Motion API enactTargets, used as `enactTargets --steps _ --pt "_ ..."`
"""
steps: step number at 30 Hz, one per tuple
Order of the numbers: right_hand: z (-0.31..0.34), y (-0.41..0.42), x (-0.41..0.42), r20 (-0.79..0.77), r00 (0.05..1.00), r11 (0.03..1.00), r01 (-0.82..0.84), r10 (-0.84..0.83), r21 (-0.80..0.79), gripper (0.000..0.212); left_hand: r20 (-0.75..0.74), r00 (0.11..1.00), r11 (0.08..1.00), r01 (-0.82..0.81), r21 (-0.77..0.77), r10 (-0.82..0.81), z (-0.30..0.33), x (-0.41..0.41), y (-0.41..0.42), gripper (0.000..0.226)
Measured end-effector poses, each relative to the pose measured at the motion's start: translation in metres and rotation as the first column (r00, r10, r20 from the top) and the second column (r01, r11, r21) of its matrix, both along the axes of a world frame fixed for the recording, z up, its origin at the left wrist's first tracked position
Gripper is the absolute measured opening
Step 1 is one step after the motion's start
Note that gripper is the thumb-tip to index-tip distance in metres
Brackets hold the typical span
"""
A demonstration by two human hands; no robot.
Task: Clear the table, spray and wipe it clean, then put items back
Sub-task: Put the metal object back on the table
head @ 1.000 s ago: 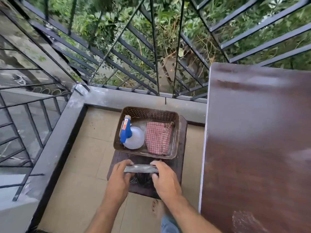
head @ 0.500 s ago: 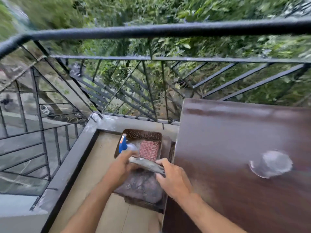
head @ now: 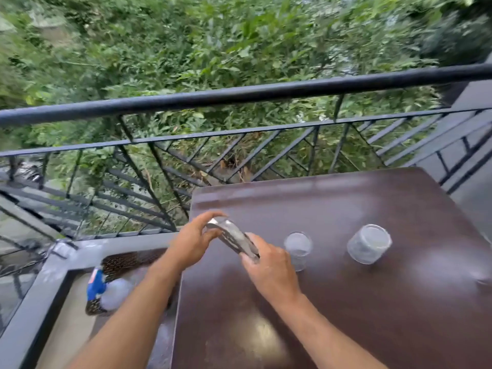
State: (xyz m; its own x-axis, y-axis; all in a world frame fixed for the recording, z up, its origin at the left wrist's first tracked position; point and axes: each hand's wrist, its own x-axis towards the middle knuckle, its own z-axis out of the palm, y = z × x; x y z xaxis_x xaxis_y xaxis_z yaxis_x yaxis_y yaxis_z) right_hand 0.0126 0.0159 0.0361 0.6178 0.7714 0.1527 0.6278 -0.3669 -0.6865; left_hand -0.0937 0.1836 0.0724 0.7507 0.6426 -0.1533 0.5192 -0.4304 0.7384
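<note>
We've lifted the tray from the stool to over the table; left hand and right hand grip its ends. Putting items back, beside the glass and jar.

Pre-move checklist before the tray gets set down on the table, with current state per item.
1. Both hands on the tray: ok. Left hand grips the far end, right hand the near end.
2. Tray level: not ok. It is tilted, far end higher.
3. Tray over the table: ok, above its left part.
4. Landing spot free: ok in front of the hands; the small glass stands close to the right hand, the jar further right.
5. Table dry: cannot tell; only glare shows.
6. Spray bottle off the table: ok, in the basket below.
</note>
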Motion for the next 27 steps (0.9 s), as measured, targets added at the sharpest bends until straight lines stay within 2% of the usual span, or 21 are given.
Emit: enactTargets --steps 5,9,15,21,27 --pt "0.005 -0.040 0.056 -0.067 0.982 0.980 0.183 -0.179 0.072 0.036 0.115 0.993 0.995 0.029 0.094 -0.040 0.005 0.087 -0.045 0.044" --pt "0.000 -0.068 0.091 -0.096 0.943 0.944 0.325 -0.318 0.065 0.038 0.181 0.983 0.997 -0.047 0.058 0.036 -0.004 0.132 -0.088 0.061" --pt "-0.030 -0.105 0.130 -0.211 0.874 0.894 0.448 -0.438 -0.003 0.027 0.055 0.998 0.999 -0.036 -0.025 0.037 -0.038 0.162 -0.142 0.069" --pt "-0.069 -0.116 0.137 -0.189 0.829 0.851 0.513 -0.526 -0.115 0.026 -0.035 0.994 0.990 -0.108 -0.087 0.105 -0.064 0.162 -0.158 0.082" --pt "-0.095 -0.113 0.133 -0.222 0.795 0.826 0.547 -0.564 -0.138 0.023 -0.026 0.990 0.989 -0.141 -0.046 0.140 -0.087 0.153 -0.161 0.094"
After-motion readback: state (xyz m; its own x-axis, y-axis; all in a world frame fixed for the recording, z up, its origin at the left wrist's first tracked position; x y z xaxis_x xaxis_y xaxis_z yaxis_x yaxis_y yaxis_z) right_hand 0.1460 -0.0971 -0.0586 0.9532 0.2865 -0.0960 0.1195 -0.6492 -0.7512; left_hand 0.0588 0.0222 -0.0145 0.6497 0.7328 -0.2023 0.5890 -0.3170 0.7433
